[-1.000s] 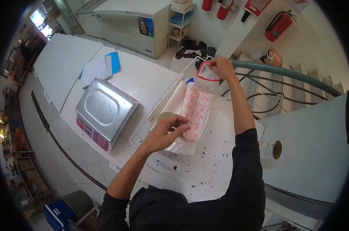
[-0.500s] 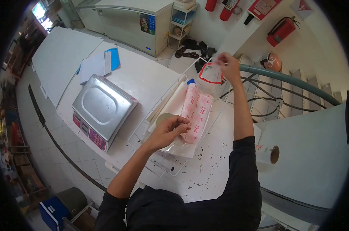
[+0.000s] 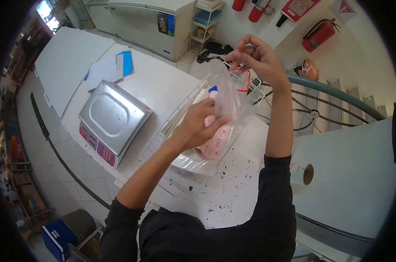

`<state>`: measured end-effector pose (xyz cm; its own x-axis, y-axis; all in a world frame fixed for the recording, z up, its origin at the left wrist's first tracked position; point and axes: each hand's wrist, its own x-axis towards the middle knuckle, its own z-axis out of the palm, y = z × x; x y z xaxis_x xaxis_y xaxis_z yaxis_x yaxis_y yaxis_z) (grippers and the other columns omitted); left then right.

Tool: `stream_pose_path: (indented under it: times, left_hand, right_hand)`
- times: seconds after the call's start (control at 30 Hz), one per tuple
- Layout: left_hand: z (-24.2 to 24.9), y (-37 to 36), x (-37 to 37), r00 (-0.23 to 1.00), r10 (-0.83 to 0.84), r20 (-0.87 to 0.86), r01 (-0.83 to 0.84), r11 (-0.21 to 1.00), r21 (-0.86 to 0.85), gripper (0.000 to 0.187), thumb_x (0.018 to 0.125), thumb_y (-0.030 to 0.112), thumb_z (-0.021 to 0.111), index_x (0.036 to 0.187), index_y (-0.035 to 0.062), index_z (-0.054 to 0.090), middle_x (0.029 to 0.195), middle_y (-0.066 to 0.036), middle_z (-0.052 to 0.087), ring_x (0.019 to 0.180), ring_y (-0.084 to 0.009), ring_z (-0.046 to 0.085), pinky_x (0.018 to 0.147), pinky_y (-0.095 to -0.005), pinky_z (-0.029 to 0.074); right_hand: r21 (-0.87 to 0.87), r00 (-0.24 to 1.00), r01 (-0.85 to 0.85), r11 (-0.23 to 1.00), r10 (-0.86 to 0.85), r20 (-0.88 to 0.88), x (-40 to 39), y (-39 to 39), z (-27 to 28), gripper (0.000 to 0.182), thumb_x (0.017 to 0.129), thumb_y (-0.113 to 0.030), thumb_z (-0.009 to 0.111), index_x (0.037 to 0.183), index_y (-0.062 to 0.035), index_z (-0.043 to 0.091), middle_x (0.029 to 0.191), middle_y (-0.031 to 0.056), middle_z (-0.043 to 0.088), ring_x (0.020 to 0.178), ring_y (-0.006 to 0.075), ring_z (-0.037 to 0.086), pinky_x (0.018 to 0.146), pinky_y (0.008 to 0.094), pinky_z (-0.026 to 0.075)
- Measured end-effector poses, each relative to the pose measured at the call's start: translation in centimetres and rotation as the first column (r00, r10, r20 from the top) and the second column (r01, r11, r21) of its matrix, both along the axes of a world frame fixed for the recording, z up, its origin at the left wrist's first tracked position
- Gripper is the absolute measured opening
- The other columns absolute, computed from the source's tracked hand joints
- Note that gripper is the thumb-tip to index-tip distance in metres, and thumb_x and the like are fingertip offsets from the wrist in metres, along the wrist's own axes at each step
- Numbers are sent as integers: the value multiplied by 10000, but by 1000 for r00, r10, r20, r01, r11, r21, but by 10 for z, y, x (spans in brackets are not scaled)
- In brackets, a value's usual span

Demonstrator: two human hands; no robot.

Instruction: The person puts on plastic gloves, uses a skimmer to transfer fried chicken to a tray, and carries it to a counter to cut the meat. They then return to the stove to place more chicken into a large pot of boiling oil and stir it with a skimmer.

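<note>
A clear plastic bag [image 3: 226,94] hangs between my two hands above a white wire basket [image 3: 174,187]. Its top edge is pinched in my right hand [image 3: 260,61], the higher of the two. My left hand [image 3: 199,124] closes on the bag's lower left side, thumb pointing right. Under the left hand, pink-printed RICE bags [image 3: 217,144] and clear plastic lie in the basket, partly covered by that hand. Behind the clear bag shows a piece with a red border [image 3: 243,83].
Left of the basket stands a silver scale [image 3: 113,113] on the white table [image 3: 163,74]. Papers [image 3: 103,75] and a blue booklet [image 3: 127,63] lie behind it. A plastic roll [image 3: 303,174] is at the right, near a green stair rail [image 3: 333,93].
My right hand has come up with the clear bag stretched below it. My left hand has moved up and right onto the bag and closed on it.
</note>
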<state>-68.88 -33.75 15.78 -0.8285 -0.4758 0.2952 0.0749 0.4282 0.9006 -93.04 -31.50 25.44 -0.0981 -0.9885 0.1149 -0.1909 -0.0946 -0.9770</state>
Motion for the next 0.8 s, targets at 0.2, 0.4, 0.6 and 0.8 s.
stream_pose_path:
  times: [0.2, 0.4, 0.6, 0.8]
  left_hand:
    - [-29, 26, 68, 987, 129, 94, -159, 849, 504, 259, 875, 157, 779, 1039, -7, 665, 954, -62, 671, 853, -108, 641, 729, -281, 526]
    - [-45, 40, 105, 979, 173, 109, -198, 673, 713, 335, 886, 102, 768, 1167, 8, 612, 1001, -26, 670, 896, -91, 636, 807, -256, 524]
    - [-43, 42, 102, 973, 184, 139, -230, 726, 648, 375, 889, 108, 765, 1213, 14, 599, 1022, -22, 672, 908, -85, 630, 826, -252, 512]
    - [-46, 46, 100, 976, 161, 149, -220, 744, 632, 418, 891, 130, 768, 1245, 13, 579, 1030, -20, 661, 913, -82, 620, 832, -252, 504]
  right_hand:
    - [183, 532, 131, 974, 87, -842, -108, -30, -184, 208, 716, -111, 771, 919, -65, 763, 964, 142, 739, 833, 299, 705, 774, 395, 559]
    - [246, 519, 328, 912, 43, -854, -89, -19, -149, 266, 661, -101, 798, 919, -54, 754, 861, 123, 741, 801, 289, 710, 750, 389, 546]
    - [331, 566, 234, 914, 148, -811, -113, -13, -129, 254, 615, -100, 844, 839, -31, 745, 767, 106, 722, 731, 239, 697, 690, 362, 528]
    - [317, 644, 290, 903, 62, -763, -135, -2, -108, 196, 699, -133, 830, 792, -5, 713, 812, 112, 727, 744, 208, 669, 700, 359, 511]
